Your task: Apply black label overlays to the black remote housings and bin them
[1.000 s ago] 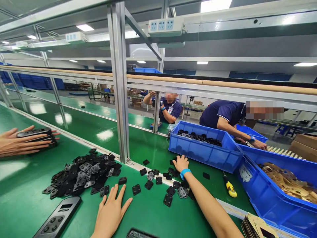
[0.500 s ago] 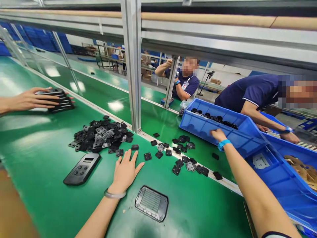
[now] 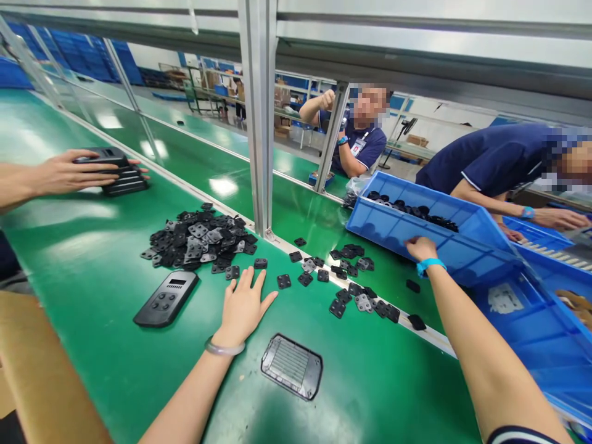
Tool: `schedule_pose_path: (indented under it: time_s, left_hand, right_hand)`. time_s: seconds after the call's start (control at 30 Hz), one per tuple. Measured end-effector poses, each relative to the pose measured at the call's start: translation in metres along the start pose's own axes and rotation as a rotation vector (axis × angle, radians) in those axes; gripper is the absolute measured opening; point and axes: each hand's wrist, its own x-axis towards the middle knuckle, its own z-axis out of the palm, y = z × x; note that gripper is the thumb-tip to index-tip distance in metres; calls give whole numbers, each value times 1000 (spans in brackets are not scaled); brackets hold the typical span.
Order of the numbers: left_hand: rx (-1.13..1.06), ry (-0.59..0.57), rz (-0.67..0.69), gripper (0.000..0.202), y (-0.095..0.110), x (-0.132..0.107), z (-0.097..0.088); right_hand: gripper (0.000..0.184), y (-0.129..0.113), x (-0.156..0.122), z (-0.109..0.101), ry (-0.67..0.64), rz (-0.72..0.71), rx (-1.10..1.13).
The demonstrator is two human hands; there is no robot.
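My left hand (image 3: 241, 313) lies flat on the green bench, fingers spread, holding nothing. Its fingertips are close to small black four-hole rubber pads, one pad (image 3: 260, 263) just beyond them. To its left rests a black handheld casing (image 3: 167, 299) with four buttons and a small window. A black ribbed cover (image 3: 293, 366) lies open side up, right of my left wrist. My right hand (image 3: 422, 248) is closed in front of the near wall of a blue bin (image 3: 398, 237); whether it touches the wall, or holds anything, I cannot tell.
A heap of black pads (image 3: 198, 240) sits by the metal post (image 3: 261, 123); others straddle the white rail. At left, another person's hands (image 3: 69, 176) hold a stack of black casings (image 3: 124, 179). Two people work opposite. More blue bins (image 3: 504, 302) stand at right.
My view has shifted, moving the scene right and slightly up. Both my hands keep their places. The person at far right has moved a hand rightward, away from the lower bin.
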Motion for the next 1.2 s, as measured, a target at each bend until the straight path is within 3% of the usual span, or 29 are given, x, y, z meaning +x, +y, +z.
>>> schedule_pose_path:
  time_s: [0.23,0.37,0.47,0.57,0.7,0.83,0.93,1.07,1.2]
  left_hand:
    - [4,-5,0,56,1,0,-3]
    - [-6,9,2,56,0,0,-3]
    - [-8,11,4,56,0,1,-3]
    - [-8,0,3,56,0,1,-4]
    - [-20,13,2,57,1,-1,-6]
    - [-35,28,3,55,1,-2,-5]
    - [-40,43,-3,56,-1,-2,-3]
    - [-45,63,-7,54,-3,-2,-1]
    - [-42,74,-19,52,-3,-2,-2]
  right_hand:
    - [25,10,-36,36,-52,-55,-261]
    - [24,14,-36,30,-69,-105,-286]
    - [26,22,-41,18,-64,-59,-277]
    - [28,30,-67,13,-58,30,-267]
    - [32,25,-116,27,-21,86,-258]
    - [30,-10,-128,39,-29,-24,-191]
    - [29,-56,-114,46,-51,-142,-116]
    - [41,-119,-108,62,-84,-268,-40]
    - [55,-146,-125,72,-165,-488,-12]
